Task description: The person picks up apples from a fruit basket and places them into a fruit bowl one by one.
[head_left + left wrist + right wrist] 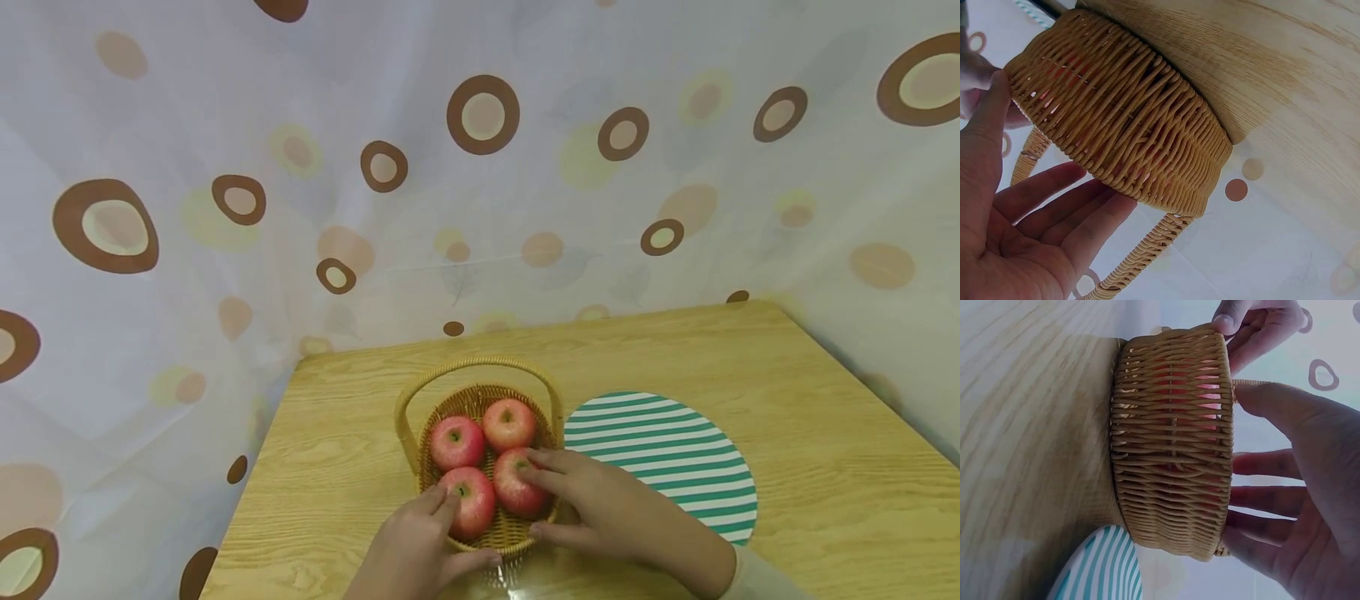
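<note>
A round wicker basket (438, 542) with a tall arched handle (480, 361) stands on the table and holds several red apples. Over its front left rim lies my left hand (412, 537), fingers at the front left apple (469, 505) and thumb along the rim. My right hand (600, 500) reaches in from the right, its fingers lying on the front right apple (517, 487). That hand's thumb is near the front rim. In the right wrist view, the right fingers (1266, 499) look fairly straight above the rim. Basket weave hides most of the apples in both wrist views.
A round mat (675, 467) with green and white stripes lies just right of the basket, partly under my right forearm. The wooden table (322, 467) meets a white curtain (420, 225) with brown circles at the back and sides.
</note>
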